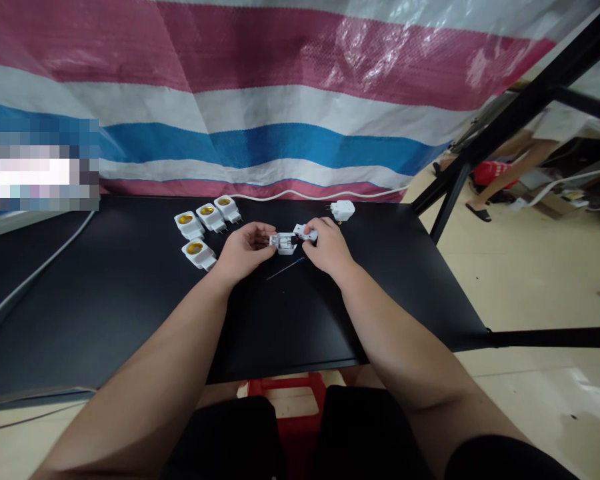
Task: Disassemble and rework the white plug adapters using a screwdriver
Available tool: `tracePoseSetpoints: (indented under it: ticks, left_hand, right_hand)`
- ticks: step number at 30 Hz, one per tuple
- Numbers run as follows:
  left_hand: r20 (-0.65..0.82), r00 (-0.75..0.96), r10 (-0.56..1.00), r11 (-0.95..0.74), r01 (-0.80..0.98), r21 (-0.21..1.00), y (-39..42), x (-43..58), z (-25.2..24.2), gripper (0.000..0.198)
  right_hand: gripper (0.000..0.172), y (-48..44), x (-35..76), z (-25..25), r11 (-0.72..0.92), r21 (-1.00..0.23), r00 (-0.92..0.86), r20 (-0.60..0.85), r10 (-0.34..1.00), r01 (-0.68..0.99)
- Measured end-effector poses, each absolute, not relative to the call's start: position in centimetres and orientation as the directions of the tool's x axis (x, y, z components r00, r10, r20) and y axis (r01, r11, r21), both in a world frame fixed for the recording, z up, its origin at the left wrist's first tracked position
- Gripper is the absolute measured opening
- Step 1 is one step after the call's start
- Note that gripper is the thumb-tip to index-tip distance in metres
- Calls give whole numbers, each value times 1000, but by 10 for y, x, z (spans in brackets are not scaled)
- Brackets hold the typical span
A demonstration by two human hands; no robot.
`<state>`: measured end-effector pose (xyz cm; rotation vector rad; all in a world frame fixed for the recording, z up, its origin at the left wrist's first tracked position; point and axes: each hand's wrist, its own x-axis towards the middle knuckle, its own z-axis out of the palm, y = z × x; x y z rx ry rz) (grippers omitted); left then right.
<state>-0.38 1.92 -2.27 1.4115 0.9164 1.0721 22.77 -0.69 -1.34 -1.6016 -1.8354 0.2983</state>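
Lamp sockets (190,225) x4 on tbl (130,300), 1 in hands (245,252) (329,248)

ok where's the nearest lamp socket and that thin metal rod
nearest lamp socket (195,249), head view, on its brass contact
thin metal rod (285,269), head view, on the middle of its shaft

Four lamp-holder plugs (211,217) lie grouped on the left of the black table (105,320). A fifth white plug (343,211) sits near the table's back edge, to the right. Between these, the opened plug housing (283,243) sits between the left hand (243,252) and the right hand (327,248), with a small white piece (305,233) under the right hand's fingers. A thin screwdriver (285,269) lies on the table just before the hands. Behind the table, a cable (310,194) runs along the striped tarpaulin (280,107). A red stool (285,400) stands below the table's front edge.
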Motion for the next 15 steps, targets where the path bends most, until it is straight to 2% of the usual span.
tracePoseSetpoints:
  ticks: [8, 15]
  left_hand:
    - [107, 296, 949, -105, -24, 994, 20, -4, -23, 53]
    - [98, 297, 950, -97, -19, 995, 20, -4, -24, 53]
  right_hand:
    - [23, -6, 227, -9, 285, -618, 12, 430, 903, 733]
    - [24, -6, 226, -11, 315, -623, -13, 439, 898, 716]
